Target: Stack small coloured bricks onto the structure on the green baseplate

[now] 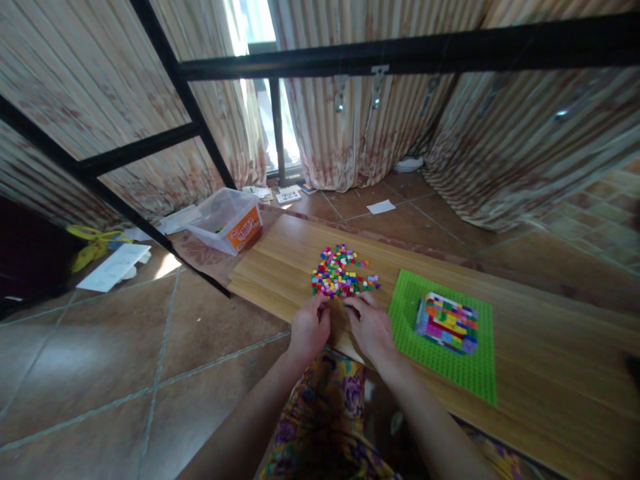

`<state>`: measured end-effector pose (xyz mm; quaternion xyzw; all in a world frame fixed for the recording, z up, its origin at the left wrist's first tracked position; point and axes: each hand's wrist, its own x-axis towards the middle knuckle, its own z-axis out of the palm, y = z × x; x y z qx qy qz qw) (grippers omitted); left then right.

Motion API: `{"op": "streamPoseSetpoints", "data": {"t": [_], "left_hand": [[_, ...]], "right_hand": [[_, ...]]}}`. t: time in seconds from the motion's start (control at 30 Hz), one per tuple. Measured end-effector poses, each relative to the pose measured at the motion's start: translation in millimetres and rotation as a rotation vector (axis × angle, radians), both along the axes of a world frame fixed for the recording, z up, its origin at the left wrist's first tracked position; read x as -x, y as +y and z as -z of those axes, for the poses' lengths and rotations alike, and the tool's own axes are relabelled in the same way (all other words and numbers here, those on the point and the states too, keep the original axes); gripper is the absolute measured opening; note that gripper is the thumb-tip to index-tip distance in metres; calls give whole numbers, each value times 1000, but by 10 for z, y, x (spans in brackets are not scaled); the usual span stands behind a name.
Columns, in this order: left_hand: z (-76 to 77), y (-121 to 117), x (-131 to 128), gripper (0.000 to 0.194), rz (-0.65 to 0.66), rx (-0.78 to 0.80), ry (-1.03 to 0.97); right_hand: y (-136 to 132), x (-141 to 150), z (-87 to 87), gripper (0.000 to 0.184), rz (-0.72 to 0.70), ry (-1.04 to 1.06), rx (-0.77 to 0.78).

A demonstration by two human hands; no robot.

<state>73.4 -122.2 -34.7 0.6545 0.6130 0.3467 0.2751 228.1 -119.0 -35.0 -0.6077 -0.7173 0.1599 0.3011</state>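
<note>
A loose heap of small multicoloured toy bricks lies on the wooden tabletop. At its near edge are both of my hands, a short gap apart. My left hand has its fingers curled together in a pinch; anything between the fingertips is too small or hidden to name. My right hand bends its fingers inward beside the bricks, closed at the tips, and what it may hold cannot be made out. To the right, a green studded baseplate carries a block-shaped build of mixed-colour bricks.
A clear plastic box with an orange label stands off the left end of the wooden table. Black metal bars cross above and at left. Striped curtains hang behind, with papers on the tiled floor.
</note>
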Motion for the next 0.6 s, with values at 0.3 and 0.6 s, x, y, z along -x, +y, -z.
{"op": "streamPoseSetpoints", "data": {"t": [0.3, 0.6], "left_hand": [[-49, -4, -13, 24, 2, 25, 15], [-92, -30, -80, 20, 18, 73, -175]], "right_hand": [[-1, 3, -59, 20, 8, -67, 32], [-84, -15, -123, 18, -15, -22, -11]]}}
